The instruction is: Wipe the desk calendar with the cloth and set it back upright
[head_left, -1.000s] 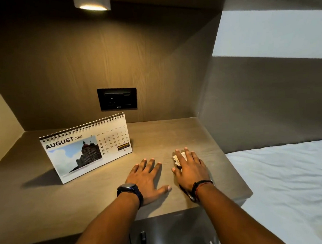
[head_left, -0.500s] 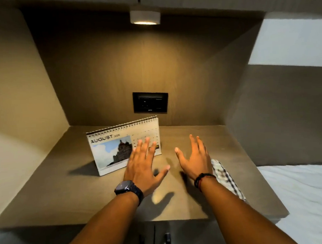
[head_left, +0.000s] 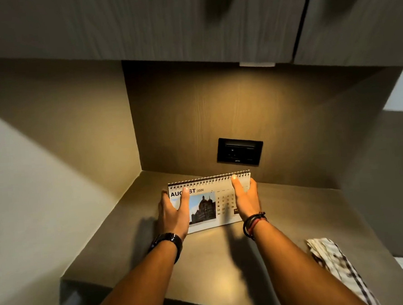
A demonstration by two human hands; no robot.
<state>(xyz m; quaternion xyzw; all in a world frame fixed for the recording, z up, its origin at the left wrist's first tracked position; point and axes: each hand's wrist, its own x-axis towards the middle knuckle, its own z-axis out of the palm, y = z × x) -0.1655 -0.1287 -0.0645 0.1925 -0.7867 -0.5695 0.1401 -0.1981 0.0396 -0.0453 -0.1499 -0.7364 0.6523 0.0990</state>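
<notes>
At desk rear: both hands' fingers grip calendar (head_left: 210, 200) side edges; cloth (head_left: 339, 266) at right edge.

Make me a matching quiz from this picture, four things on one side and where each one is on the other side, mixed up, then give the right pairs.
Things:
1. desk calendar
2. cloth
3. socket panel
4. watch

Places:
A. on the back wall above the desk
B. on the left wrist
C. upright on the desk, a hand at each end
D. lying at the desk's right edge, untouched

Pairs: 1-C, 2-D, 3-A, 4-B
</notes>
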